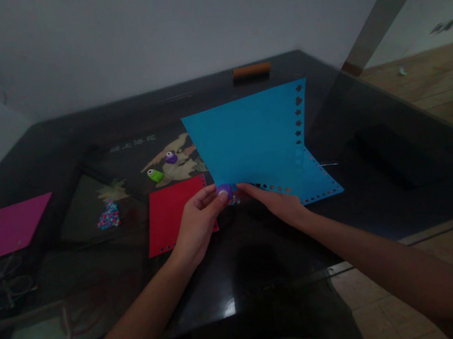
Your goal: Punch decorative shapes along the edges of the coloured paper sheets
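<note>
My left hand [201,214] is closed around a purple craft punch [224,191], its thumb on the white button. The punch sits at the lower left corner of an upright blue sheet [251,138]. Cut-out shapes run along the right and lower edges of this sheet. At its lower edge, my right hand [274,199] touches the paper with the fingers beside the punch; the fingertips are partly hidden behind the sheet. Another blue sheet [319,179] with punched edges lies behind it. Small punched paper bits [235,198] lie just under the punch.
Left of the hands lies a red sheet [169,210], with green [155,175] and purple [170,157] punches behind it. Further left are a pile of confetti [109,215] and a magenta sheet [13,228]. A brown roll [251,70] lies at the back, a dark flat object [393,153] at right.
</note>
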Demonstrator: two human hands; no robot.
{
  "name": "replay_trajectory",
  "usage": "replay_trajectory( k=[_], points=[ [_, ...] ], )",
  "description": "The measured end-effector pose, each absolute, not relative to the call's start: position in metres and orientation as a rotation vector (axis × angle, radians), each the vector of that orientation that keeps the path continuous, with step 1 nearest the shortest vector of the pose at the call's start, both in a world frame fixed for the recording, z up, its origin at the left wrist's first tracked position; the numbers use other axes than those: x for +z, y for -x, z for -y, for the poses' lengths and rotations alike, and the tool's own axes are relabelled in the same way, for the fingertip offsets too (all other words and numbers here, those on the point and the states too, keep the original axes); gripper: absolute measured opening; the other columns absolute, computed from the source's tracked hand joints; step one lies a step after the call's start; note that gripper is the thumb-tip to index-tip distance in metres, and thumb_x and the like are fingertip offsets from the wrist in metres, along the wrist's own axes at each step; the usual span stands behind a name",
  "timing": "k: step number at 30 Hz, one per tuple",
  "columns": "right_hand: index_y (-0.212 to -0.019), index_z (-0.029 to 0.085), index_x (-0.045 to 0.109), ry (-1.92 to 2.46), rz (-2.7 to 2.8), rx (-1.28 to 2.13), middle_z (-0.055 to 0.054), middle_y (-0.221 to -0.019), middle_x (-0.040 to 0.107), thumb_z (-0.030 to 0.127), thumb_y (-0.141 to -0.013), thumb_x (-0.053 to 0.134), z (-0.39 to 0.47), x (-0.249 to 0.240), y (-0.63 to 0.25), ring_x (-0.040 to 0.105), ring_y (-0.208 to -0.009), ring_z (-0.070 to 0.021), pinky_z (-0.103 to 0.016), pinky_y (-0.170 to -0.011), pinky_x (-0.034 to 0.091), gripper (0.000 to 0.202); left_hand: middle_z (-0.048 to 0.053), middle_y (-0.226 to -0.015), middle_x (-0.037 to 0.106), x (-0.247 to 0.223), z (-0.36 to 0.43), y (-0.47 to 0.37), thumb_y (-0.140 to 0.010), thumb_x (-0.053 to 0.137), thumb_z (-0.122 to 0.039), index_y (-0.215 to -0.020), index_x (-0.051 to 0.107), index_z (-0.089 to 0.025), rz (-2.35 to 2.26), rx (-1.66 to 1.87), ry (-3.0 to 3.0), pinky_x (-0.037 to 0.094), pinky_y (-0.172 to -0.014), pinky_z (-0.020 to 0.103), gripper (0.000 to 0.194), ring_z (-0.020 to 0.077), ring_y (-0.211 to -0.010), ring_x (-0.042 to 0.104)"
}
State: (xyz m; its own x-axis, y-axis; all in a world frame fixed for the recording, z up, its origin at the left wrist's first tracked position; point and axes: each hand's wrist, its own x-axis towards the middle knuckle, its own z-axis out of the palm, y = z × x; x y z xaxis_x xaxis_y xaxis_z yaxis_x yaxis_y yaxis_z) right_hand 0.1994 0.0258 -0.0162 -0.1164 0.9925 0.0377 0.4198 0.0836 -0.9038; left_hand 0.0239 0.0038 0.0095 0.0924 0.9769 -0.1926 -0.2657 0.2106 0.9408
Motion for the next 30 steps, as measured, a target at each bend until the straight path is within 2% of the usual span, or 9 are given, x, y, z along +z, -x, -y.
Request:
replay_trajectory(
  k=[8,16,19,23,30],
  points=[
    [-0.092,0.033,0.073,1.418,1.634,0.975,-0.001,-0.103,0.071,0.045,-0.078,0.059,-0.0267,-0.01,-0.196,0.061,-0.105,-0.0289,-0.057,-0.105,0.033,0.023,0.004,-0.096,0.072,0.0088,-0.0038,-0.0234,-0.071,0.074,-0.027,-0.094,0.07,-0.019,-1.028,1.145,-0.851,0.047,-0.087,0.027,0.025,0.0148,-0.089,0.065],
    [-0.096,0.031,0.072,1.35,1.632,0.999,-0.003,-0.102,0.071,0.046,-0.079,0.058,-0.028,-0.015,-0.1977,0.064,-0.101,-0.0279,-0.054,-0.101,0.038,0.026,0.006,-0.1,0.072,0.0068,-0.0037,-0.0226,-0.072,0.074,-0.028,-0.098,0.069,-0.018,-1.018,1.132,-0.885,0.045,-0.092,0.032,0.029,0.0179,-0.093,0.065],
    [-0.093,0.03,0.072,1.345,1.631,0.968,-0.004,-0.096,0.073,0.048,-0.076,0.061,-0.028,-0.0113,-0.1957,0.063,-0.101,-0.0289,-0.055,-0.102,0.036,0.027,0.006,-0.101,0.072,0.0068,-0.004,-0.0227,-0.071,0.074,-0.029,-0.098,0.069,-0.018,-1.033,1.125,-0.884,0.045,-0.093,0.032,0.029,0.0188,-0.095,0.065],
    [-0.088,0.027,0.073,1.375,1.592,0.979,-0.006,-0.091,0.073,0.049,-0.074,0.062,-0.0281,-0.0078,-0.1927,0.064,-0.097,-0.0294,-0.054,-0.099,0.04,0.028,0.006,-0.099,0.072,0.0064,-0.0048,-0.0226,-0.071,0.074,-0.029,-0.096,0.069,-0.018,-1.039,1.125,-0.89,0.046,-0.092,0.032,0.027,0.0184,-0.092,0.066],
    [-0.093,0.031,0.072,1.399,1.636,0.971,-0.003,-0.1,0.072,0.047,-0.076,0.061,-0.03,-0.0147,-0.1986,0.061,-0.106,-0.0292,-0.056,-0.106,0.031,0.026,0.005,-0.096,0.073,0.0066,-0.0041,-0.0228,-0.073,0.073,-0.027,-0.095,0.069,-0.019,-1.016,1.122,-0.873,0.047,-0.089,0.029,0.024,0.0168,-0.09,0.066]
  ],
)
